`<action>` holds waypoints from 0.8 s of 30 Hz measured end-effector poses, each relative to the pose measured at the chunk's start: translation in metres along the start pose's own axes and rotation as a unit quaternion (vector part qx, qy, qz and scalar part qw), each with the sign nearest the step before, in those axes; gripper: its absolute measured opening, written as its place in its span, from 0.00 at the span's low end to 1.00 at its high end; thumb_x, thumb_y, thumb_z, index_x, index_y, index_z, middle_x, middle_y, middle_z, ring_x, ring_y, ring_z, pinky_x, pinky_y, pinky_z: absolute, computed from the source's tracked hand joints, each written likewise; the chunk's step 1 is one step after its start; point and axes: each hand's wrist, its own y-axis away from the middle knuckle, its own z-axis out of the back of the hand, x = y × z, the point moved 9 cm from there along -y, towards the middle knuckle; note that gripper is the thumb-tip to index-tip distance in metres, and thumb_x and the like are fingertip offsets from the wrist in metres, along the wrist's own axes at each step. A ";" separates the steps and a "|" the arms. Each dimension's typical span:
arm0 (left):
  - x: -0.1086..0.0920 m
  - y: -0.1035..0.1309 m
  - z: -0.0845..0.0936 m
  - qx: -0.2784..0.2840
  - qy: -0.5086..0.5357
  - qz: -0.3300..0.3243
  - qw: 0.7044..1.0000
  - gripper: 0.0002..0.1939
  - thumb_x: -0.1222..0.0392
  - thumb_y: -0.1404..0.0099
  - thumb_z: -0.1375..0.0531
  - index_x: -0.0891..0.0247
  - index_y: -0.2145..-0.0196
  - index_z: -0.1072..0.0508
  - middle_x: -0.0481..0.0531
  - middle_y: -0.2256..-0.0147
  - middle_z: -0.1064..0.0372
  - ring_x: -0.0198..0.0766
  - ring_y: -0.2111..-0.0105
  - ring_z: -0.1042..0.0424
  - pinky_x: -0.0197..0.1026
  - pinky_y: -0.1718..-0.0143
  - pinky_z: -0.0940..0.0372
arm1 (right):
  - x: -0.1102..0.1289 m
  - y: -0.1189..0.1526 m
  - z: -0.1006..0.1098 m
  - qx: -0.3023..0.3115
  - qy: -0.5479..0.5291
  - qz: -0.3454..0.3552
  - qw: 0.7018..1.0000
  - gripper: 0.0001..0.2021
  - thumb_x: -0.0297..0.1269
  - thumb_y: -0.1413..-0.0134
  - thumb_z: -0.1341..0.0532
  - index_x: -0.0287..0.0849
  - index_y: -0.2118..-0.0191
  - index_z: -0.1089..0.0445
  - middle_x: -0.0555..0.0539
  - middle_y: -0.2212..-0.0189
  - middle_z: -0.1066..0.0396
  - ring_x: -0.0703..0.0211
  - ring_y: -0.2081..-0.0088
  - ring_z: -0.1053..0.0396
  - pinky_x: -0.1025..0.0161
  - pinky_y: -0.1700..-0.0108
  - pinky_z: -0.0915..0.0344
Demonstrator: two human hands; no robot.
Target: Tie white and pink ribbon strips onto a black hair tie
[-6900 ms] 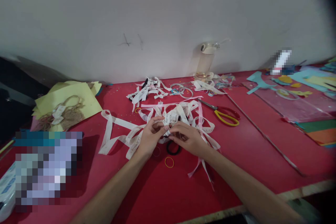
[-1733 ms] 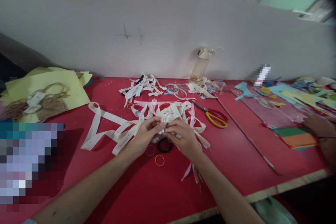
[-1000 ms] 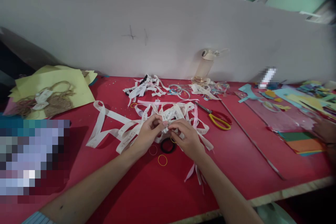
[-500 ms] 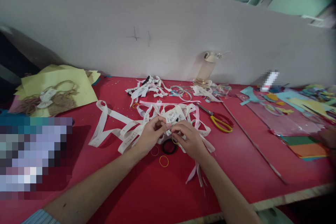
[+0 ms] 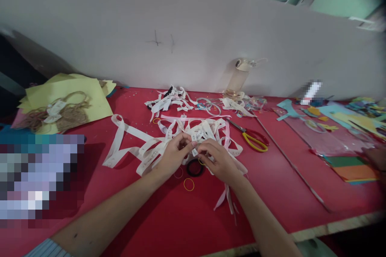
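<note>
My left hand (image 5: pixel 176 150) pinches a white printed ribbon (image 5: pixel 194 151) between thumb and fingers, above the middle of the table. Close beside it, my right hand (image 5: pixel 216 156) is closed with its fingertips at the same ribbon; the exact grip is partly hidden. Under and behind both hands lies a tangled heap of white and pink ribbons (image 5: pixel 150 160). A black elastic band (image 5: pixel 194 167) rests just below my fingers, with a yellow rubber band (image 5: pixel 189 184) nearer me. To the right of the heap are scissors (image 5: pixel 253 140) with red and yellow handles.
The red table (image 5: pixel 169 225) ends at a grey partition (image 5: pixel 120 40). At the back stands a clear bottle (image 5: pixel 238 76). Yellow paper (image 5: pixel 99 100) with twine (image 5: pixel 72 116) lies left. A thin stick (image 5: pixel 292 164) and coloured sheets (image 5: pixel 352 170) lie right, near another person's hand (image 5: pixel 376 154).
Both hands stay in nearly the same place, with the ribbon between them tilted slightly differently. The whole view has shifted very slightly.
</note>
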 end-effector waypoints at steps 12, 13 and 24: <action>-0.001 0.003 -0.005 0.024 0.077 0.026 0.996 0.14 0.50 0.40 0.39 0.61 0.66 0.36 0.41 0.77 0.43 0.25 0.80 0.45 0.29 0.79 0.47 | 0.000 0.003 0.011 -0.106 0.030 -0.001 0.994 0.09 0.26 0.43 0.43 0.46 0.62 0.30 0.46 0.62 0.31 0.57 0.57 0.33 0.58 0.56 0.35; -0.001 0.003 -0.005 0.023 0.081 0.025 0.996 0.13 0.50 0.41 0.38 0.61 0.66 0.36 0.41 0.77 0.43 0.24 0.80 0.45 0.29 0.79 0.48 | -0.001 0.003 0.013 -0.114 0.026 -0.002 0.993 0.08 0.26 0.43 0.43 0.46 0.63 0.30 0.46 0.62 0.30 0.57 0.57 0.33 0.58 0.56 0.35; 0.005 0.004 -0.010 0.041 0.106 0.056 0.992 0.15 0.49 0.43 0.37 0.61 0.69 0.36 0.39 0.80 0.47 0.24 0.82 0.47 0.29 0.81 0.51 | -0.006 0.008 0.020 -0.180 0.037 -0.041 0.982 0.12 0.24 0.43 0.45 0.47 0.64 0.27 0.46 0.62 0.33 0.56 0.58 0.34 0.56 0.56 0.35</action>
